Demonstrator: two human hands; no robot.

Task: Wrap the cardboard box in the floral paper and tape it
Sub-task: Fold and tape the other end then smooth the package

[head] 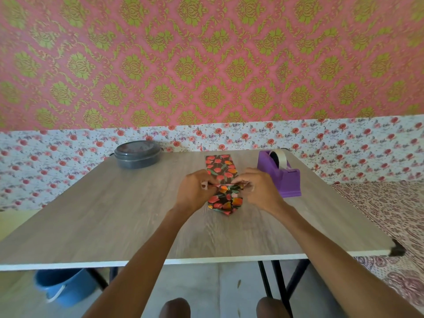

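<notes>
Black-ground floral paper, printed with red and orange blooms, covers the cardboard box on all visible faces; no bare cardboard shows. The parcel lies lengthwise on the grey wood-grain bench, a little right of centre, its long axis running away from the person. Left hand is at the parcel's left side and right hand at its right side, both at the near top edge. Fingertips of each are curled inward and pinch a raised fold of the paper that runs across the parcel between them. Below that fold the paper at the near end hangs in loose, creased flaps down to the bench. A small pale scrap sits at the left fingertips; what it is cannot be told. Purple tape dispenser with a pale roll stands just beside the right hand, on its far right side, apart from the parcel. Grey round lidded container stands at the far left edge, well apart. Blue bucket sits on the floor under the bench.
</notes>
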